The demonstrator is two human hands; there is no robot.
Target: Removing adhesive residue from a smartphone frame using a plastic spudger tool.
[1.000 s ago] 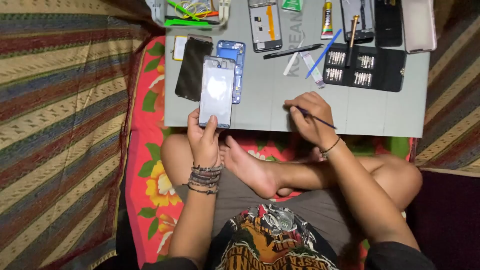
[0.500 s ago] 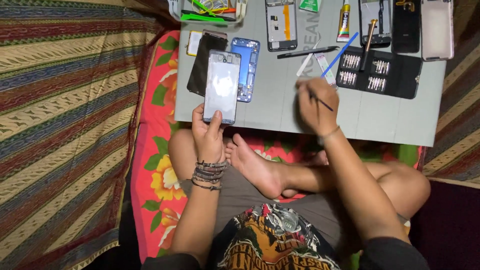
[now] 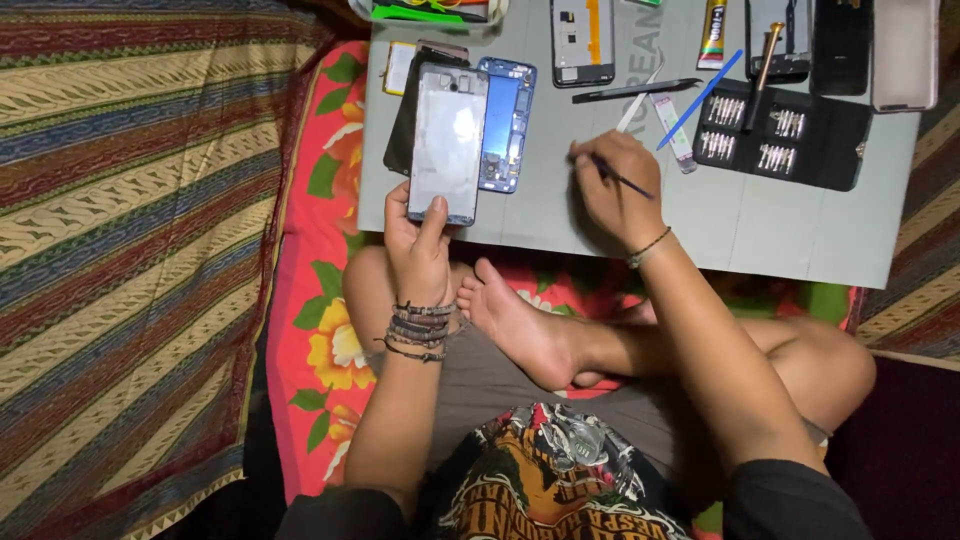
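My left hand (image 3: 418, 243), with several bracelets at the wrist, holds a silver phone back panel (image 3: 448, 142) upright by its lower end, above the near edge of a grey work mat (image 3: 760, 225). Under and behind the panel lie a blue phone frame (image 3: 508, 120) and a black flat part (image 3: 402, 130). My right hand (image 3: 610, 190) rests on the mat and grips a thin dark tool (image 3: 622, 180) like a pen, tip pointing left toward the mat.
A black bit-set case (image 3: 790, 135), a blue spudger (image 3: 700, 98), a black stylus-like tool (image 3: 636, 90), a glue tube (image 3: 712, 32), and several phone parts (image 3: 582, 40) lie on the mat's far side. My crossed legs and bare foot (image 3: 520, 325) sit below. Striped cloth covers the left.
The view has shifted so the mat sits lower and closer. My right hand moved left and forward on the mat with the tool; my left hand still holds the panel.
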